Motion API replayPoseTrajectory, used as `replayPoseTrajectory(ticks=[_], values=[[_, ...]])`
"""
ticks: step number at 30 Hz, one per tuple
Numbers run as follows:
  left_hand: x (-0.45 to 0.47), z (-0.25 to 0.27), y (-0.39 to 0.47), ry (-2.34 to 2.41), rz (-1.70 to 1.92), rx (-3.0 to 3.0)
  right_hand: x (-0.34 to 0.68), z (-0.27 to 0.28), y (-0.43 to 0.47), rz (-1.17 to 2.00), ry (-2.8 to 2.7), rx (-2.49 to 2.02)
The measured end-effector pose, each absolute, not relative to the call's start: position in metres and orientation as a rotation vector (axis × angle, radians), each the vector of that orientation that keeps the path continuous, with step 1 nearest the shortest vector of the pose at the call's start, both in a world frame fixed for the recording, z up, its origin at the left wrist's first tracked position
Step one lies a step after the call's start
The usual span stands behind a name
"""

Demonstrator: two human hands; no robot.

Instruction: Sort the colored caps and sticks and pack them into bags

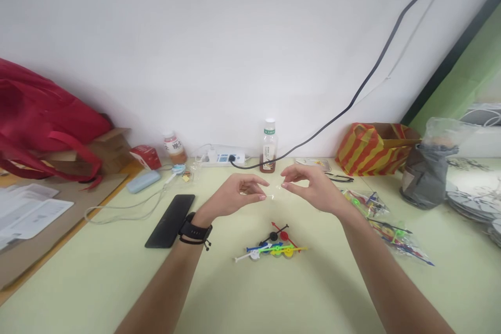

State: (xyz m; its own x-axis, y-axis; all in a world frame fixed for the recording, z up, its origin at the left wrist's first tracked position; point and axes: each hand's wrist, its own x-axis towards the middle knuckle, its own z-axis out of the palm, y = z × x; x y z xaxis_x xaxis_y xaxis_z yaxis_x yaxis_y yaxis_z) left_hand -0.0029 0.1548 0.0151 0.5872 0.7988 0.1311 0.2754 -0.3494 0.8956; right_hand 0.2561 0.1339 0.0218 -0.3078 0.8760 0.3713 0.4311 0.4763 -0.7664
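My left hand and my right hand are raised over the table, facing each other. Both have thumb and fingers curled at a thin clear plastic bag, of which little but a few glints shows. Below them on the table lies a small pile of plastic spinner arrows: white, yellow, green, blue, black and red. To the right, clear bags with coloured spinner arrows lie near my right forearm.
A black phone lies left, beside my watch. At the wall stand a drink bottle, a power strip and another bottle. A striped bag, a grey bag and glasses are right; a red bag is left.
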Motion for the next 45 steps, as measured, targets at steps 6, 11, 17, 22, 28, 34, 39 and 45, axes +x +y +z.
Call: replayPoseTrajectory(ticks=[6, 11, 17, 22, 28, 34, 39, 45], values=[[-0.004, 0.015, 0.156, 0.89, 0.731, 1.89, 0.254, 0.024, 0.133, 0.667, -1.971, -1.044], [-0.004, 0.019, 0.154, 0.838, 0.711, 1.84, 0.254, 0.02, 0.135, 0.54, -1.938, -1.158], [-0.006, 0.019, 0.155, 0.824, 0.699, 1.876, 0.255, 0.022, 0.136, 0.631, -1.964, -1.144], [-0.007, 0.021, 0.153, 0.829, 0.672, 1.896, 0.251, 0.023, 0.136, 0.657, -1.934, -1.166], [-0.006, 0.021, 0.154, 0.808, 0.609, 1.906, 0.246, 0.019, 0.138, 0.565, -1.905, -1.158], [-0.007, 0.018, 0.157, 0.946, 0.725, 1.946, 0.242, 0.026, 0.126, 0.424, -1.952, -1.027], [-0.01, 0.022, 0.154, 0.837, 0.679, 1.917, 0.241, 0.031, 0.122, 0.465, -1.921, -1.012], [-0.015, 0.03, 0.151, 0.685, 0.532, 1.772, 0.25, 0.036, 0.124, 0.783, -2.022, -1.006]])
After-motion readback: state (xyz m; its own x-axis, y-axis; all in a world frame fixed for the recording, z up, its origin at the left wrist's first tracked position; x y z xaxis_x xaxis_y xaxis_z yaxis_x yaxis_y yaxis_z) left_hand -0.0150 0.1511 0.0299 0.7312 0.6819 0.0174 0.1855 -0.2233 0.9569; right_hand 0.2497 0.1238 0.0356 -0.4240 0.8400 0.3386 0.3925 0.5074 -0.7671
